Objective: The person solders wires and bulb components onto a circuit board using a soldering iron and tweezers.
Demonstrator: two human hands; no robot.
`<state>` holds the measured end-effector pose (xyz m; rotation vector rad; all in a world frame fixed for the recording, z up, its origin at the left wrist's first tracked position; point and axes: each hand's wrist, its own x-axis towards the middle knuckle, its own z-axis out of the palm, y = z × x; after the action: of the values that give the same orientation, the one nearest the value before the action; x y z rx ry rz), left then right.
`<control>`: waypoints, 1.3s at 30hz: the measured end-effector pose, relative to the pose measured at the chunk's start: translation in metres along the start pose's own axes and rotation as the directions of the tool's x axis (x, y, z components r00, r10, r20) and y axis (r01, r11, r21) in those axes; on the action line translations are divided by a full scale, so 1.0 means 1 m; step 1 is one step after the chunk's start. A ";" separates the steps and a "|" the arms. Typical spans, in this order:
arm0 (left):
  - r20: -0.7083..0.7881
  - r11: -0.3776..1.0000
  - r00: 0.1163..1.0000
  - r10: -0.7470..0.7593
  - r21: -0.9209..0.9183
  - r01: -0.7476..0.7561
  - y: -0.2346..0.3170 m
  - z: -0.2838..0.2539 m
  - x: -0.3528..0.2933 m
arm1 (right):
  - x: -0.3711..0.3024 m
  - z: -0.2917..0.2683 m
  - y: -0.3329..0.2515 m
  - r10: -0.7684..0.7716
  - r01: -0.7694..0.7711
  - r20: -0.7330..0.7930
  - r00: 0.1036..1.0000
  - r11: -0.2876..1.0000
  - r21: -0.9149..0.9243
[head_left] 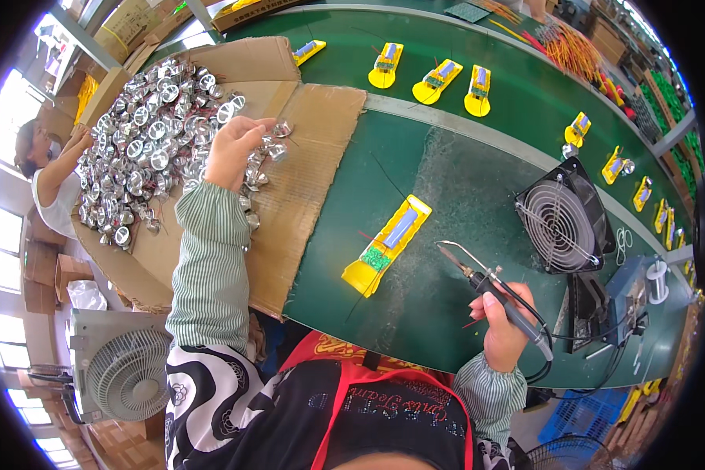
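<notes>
In my right hand (503, 319) is a soldering iron (511, 313) with a thin bent metal tube along its tip, pointing up and left over the bench. My left hand (236, 150) reaches over the cardboard at the left, its fingers pinched at a small silver lamp reflector (283, 128). Many more silver reflectors (158, 129) with thin wires lie heaped around it. Between my hands a yellow plastic housing (356, 274) rests on the green bench. It carries a blue cylindrical battery (401, 227), a green circuit board (376, 258) and loose wires.
A small black fan (558, 223) stands right of the housing, near a soldering station (630, 294) and a solder spool (657, 282). Several yellow housings (439, 81) line the green conveyor (517, 70) beyond. Another person (51, 168) is at the far left.
</notes>
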<state>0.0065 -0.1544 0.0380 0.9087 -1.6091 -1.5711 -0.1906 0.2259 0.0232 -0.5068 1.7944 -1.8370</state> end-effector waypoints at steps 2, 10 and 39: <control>0.019 1.000 1.000 0.016 0.006 -0.016 0.006 0.002 -0.009 | -0.001 0.001 0.000 0.007 -0.007 0.008 1.000 1.000 -0.013; 0.356 0.785 0.934 0.026 0.572 -0.240 0.010 0.066 -0.098 | -0.002 0.012 -0.004 0.038 -0.040 0.122 0.992 0.999 0.016; 0.502 0.695 0.863 0.059 0.600 -0.397 -0.032 0.103 -0.142 | 0.004 0.041 0.017 0.148 -0.167 0.324 0.934 0.985 0.030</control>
<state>-0.0094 0.0197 0.0026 0.6547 -2.6409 -1.0151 -0.1674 0.1910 0.0086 -0.5845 1.5133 -1.5882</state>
